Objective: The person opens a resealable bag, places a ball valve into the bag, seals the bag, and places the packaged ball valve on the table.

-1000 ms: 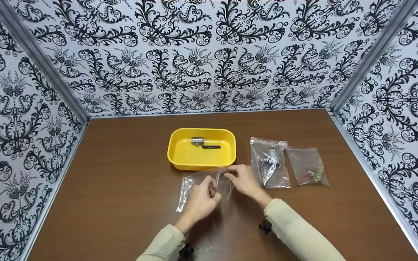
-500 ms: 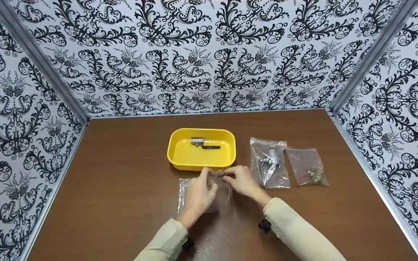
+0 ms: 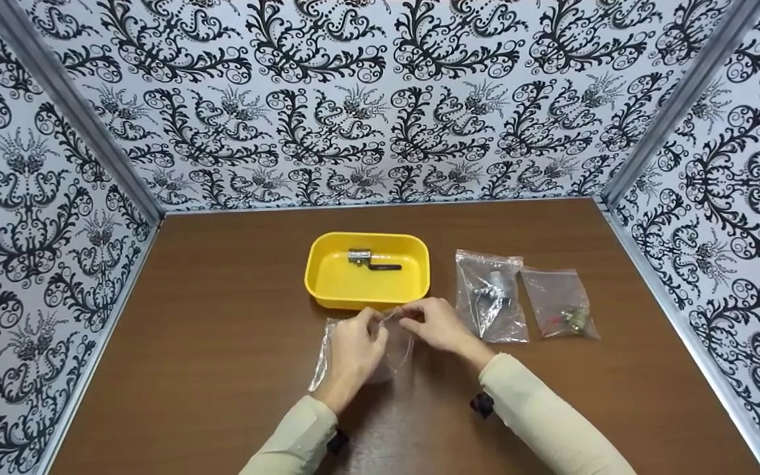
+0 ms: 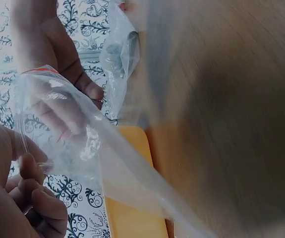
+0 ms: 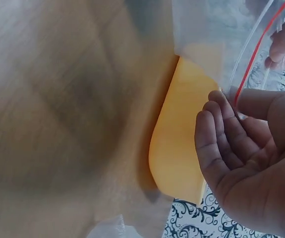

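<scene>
Both hands hold a clear zip bag (image 3: 398, 349) just in front of the yellow bin (image 3: 367, 290). My left hand (image 3: 353, 349) pinches one side of its mouth; in the left wrist view, the left fingers (image 4: 30, 166) curl at the film. My right hand (image 3: 443, 326) pinches the other end, thumb against the red zip strip (image 5: 256, 47) in the right wrist view. No contents show in the bag. A shiny crinkled edge of film (image 3: 320, 363) shows left of the left hand. Inside the bin lies a metal ball valve (image 3: 359, 256) with a black lever.
Right of the bin lies a clear bag (image 3: 469, 277) with a grey metal part in it. Beside that, another bag (image 3: 548, 284) holds a brass-coloured fitting with something red. Patterned walls (image 3: 380, 132) enclose the brown table (image 3: 221, 316) at the back and sides.
My left hand has shifted slightly up and to the left along the bag's mouth, and the crinkled film edge moved left. My right hand stays nearly in place. The bin and other bags have not moved.
</scene>
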The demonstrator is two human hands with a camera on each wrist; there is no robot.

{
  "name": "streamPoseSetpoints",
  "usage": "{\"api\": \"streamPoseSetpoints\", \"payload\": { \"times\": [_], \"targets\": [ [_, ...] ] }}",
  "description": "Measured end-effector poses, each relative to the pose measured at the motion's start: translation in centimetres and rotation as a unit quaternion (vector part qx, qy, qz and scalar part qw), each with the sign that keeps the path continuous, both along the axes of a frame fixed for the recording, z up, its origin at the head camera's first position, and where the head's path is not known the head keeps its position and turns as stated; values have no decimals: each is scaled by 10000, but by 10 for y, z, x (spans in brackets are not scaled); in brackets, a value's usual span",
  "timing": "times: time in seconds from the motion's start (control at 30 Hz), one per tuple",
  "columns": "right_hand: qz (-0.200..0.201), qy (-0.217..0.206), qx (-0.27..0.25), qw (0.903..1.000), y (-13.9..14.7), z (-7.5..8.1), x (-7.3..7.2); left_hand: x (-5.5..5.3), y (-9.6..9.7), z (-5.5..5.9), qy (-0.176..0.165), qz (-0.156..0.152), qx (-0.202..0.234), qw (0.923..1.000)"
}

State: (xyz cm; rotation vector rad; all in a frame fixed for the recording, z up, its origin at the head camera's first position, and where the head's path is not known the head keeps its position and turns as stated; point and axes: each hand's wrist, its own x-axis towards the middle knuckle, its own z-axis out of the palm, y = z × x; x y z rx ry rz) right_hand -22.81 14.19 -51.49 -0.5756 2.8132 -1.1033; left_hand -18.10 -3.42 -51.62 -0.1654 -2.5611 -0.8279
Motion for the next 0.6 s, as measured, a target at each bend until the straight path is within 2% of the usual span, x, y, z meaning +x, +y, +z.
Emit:
{"api": "streamPoseSetpoints", "payload": {
  "times": [0.13,0.23,0.37,0.5,0.6],
  "targets": [
    [-222,174,-612,9977,-3,3,-9,-2,-2,-1,157,-24,65,9999],
    [-443,402,-692,9958,-8,3,-19,-3,-4,0,111,-8,101,9999],
    [-377,595,14,9975,-18,2,-37,-3,-6,2,-9,80,86,9999],
    [-201,685,777,9944,-29,-1,-56,-3,-7,1,5,109,48,9999],
    [-11,617,918,9939,-38,-5,-66,-1,-7,-2,65,120,15,9999]
  ]
}}
